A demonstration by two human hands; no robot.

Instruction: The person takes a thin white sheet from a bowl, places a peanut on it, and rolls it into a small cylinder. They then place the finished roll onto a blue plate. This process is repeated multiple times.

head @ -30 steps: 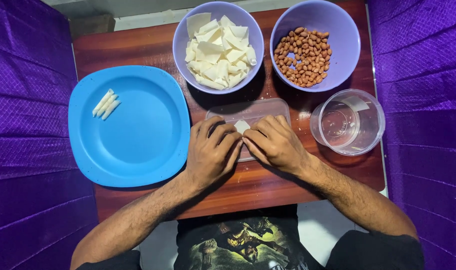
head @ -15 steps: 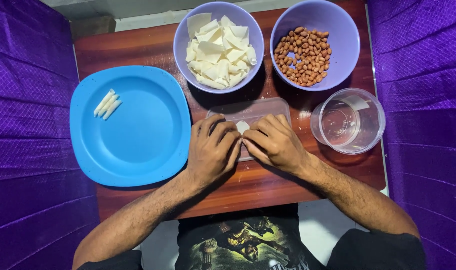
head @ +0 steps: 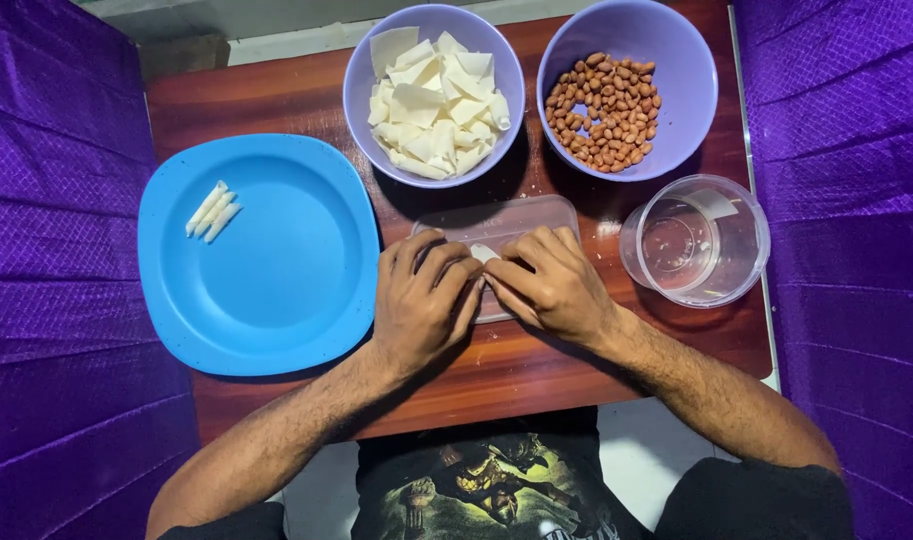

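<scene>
Both my hands rest on a clear plastic board (head: pixel 496 218) at the middle of a small wooden table (head: pixel 276 100). My left hand (head: pixel 422 299) and my right hand (head: pixel 546 285) meet fingertip to fingertip over a small white wrapper piece (head: pixel 484 252), pinching and pressing it together. Most of that piece is hidden under my fingers. Three finished thin white rolls (head: pixel 211 211) lie side by side at the upper left of a blue plate (head: pixel 276 300).
A purple bowl (head: pixel 358 70) of white wrapper pieces stands at the back, a second purple bowl (head: pixel 688 60) of brown peanuts to its right. A clear round container (head: pixel 744 240) sits at the right edge. Purple cloth (head: pixel 56 300) flanks the table on both sides.
My fingers have shifted slightly on the white piece; otherwise hands, bowls and plate stay where they were.
</scene>
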